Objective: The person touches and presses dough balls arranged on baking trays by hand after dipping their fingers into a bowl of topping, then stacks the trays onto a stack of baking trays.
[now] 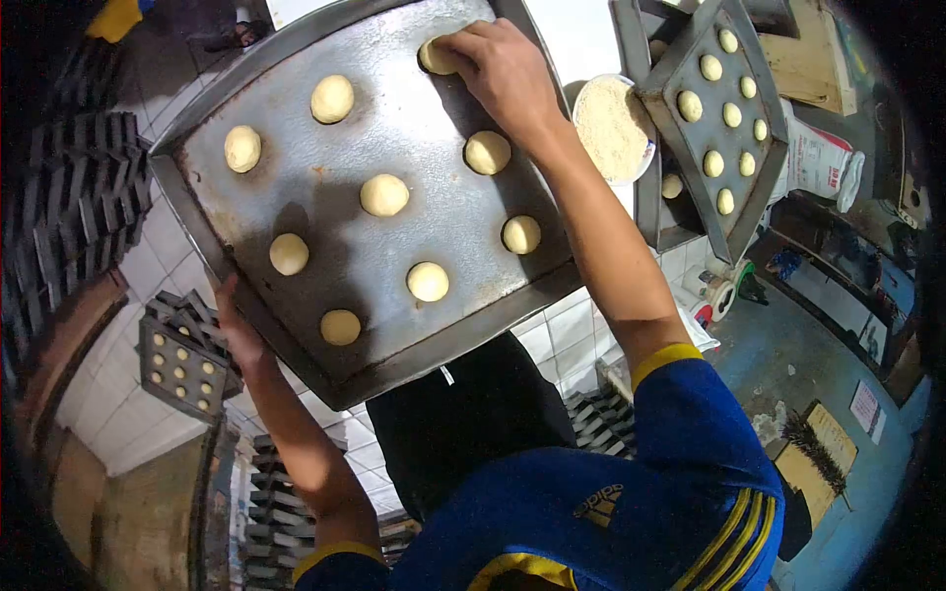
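Observation:
A large dark metal baking tray (325,222) with raised sides is tilted in front of me. Several round pale dough balls lie spaced over it, among them a dough ball (383,195) near the middle. At the tray's far right corner, my right hand (500,77) has its fingers closed on another dough ball (438,56), which touches the tray surface. My left hand (239,323) grips the tray's left side low down; its fingers are partly hidden behind the rim.
Right of the tray stands a white tub (613,128) of pale crumbs. Beyond it, a second tray of dough balls (724,118) rests on stacked trays. Another filled tray (180,372) sits lower left. Dark stacked trays (84,197) stand along the left.

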`<state>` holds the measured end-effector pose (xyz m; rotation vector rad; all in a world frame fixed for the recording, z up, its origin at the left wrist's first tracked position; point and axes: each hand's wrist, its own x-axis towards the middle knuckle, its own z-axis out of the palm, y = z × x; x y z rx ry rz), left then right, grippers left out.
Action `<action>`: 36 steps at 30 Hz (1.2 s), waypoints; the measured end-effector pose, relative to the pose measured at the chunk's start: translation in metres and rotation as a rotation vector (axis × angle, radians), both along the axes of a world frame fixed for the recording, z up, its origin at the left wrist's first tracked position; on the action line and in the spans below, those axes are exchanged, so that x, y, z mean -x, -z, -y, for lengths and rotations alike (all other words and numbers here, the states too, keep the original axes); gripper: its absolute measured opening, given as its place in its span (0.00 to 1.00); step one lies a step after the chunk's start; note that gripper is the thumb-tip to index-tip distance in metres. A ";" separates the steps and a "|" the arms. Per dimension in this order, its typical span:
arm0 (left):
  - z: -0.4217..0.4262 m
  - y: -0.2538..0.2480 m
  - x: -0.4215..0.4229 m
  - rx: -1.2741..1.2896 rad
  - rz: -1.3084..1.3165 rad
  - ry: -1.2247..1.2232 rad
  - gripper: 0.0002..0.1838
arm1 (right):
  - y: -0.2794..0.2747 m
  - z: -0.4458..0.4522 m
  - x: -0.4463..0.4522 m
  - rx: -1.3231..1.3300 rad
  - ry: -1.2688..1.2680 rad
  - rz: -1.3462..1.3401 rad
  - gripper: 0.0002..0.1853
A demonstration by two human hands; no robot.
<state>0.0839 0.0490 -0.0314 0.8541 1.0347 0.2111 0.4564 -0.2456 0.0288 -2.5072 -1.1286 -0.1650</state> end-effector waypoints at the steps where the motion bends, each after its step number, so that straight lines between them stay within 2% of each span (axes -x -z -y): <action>1: 0.002 -0.003 -0.004 -0.021 0.009 -0.009 0.31 | -0.001 0.001 0.002 0.026 -0.014 0.002 0.12; 6: 0.014 -0.027 -0.021 -0.083 0.009 0.008 0.33 | -0.007 0.001 0.015 -0.018 -0.008 -0.006 0.18; 8: 0.014 -0.027 -0.021 -0.079 0.008 0.027 0.34 | -0.001 -0.003 0.022 -0.014 -0.074 0.159 0.26; 9: 0.013 -0.023 -0.020 -0.087 0.037 0.040 0.34 | 0.004 0.000 0.026 0.165 -0.069 0.108 0.37; 13: 0.005 -0.004 -0.001 -0.073 0.029 0.049 0.34 | 0.020 0.006 0.035 0.155 -0.054 0.015 0.40; 14: 0.004 -0.002 0.001 -0.074 0.032 0.055 0.34 | 0.016 0.013 0.033 0.154 -0.048 0.018 0.40; 16: 0.002 -0.001 -0.003 -0.075 0.062 0.048 0.34 | -0.019 0.026 0.030 -0.247 -0.004 -0.504 0.38; 17: -0.001 0.003 -0.002 -0.078 0.066 0.050 0.34 | -0.037 0.035 0.032 -0.289 0.082 -0.390 0.34; 19: -0.006 0.011 0.002 -0.074 0.074 0.075 0.34 | -0.071 0.070 0.042 -0.312 0.268 -0.344 0.26; 21: 0.000 -0.002 -0.004 -0.094 0.043 0.075 0.34 | -0.086 0.114 0.050 -0.117 0.447 -0.153 0.14; 24: -0.001 0.005 -0.002 -0.095 0.048 0.046 0.34 | -0.089 0.150 0.061 0.163 0.631 -0.160 0.12; 26: -0.010 0.014 0.002 -0.066 0.081 0.024 0.34 | -0.073 0.161 0.060 0.173 0.564 -0.149 0.12; 28: -0.007 0.006 -0.004 -0.030 -0.034 0.005 0.34 | -0.065 0.168 0.057 0.193 0.465 -0.094 0.10; 31: -0.006 0.006 0.003 -0.076 -0.054 0.006 0.32 | -0.064 0.170 0.054 0.224 0.466 -0.101 0.10; 34: -0.008 0.012 0.008 -0.053 -0.071 0.001 0.31 | -0.070 0.171 0.053 0.116 0.546 -0.154 0.11; 36: -0.008 0.017 0.012 -0.055 -0.116 -0.019 0.30 | -0.071 0.178 0.051 -0.096 0.706 -0.479 0.14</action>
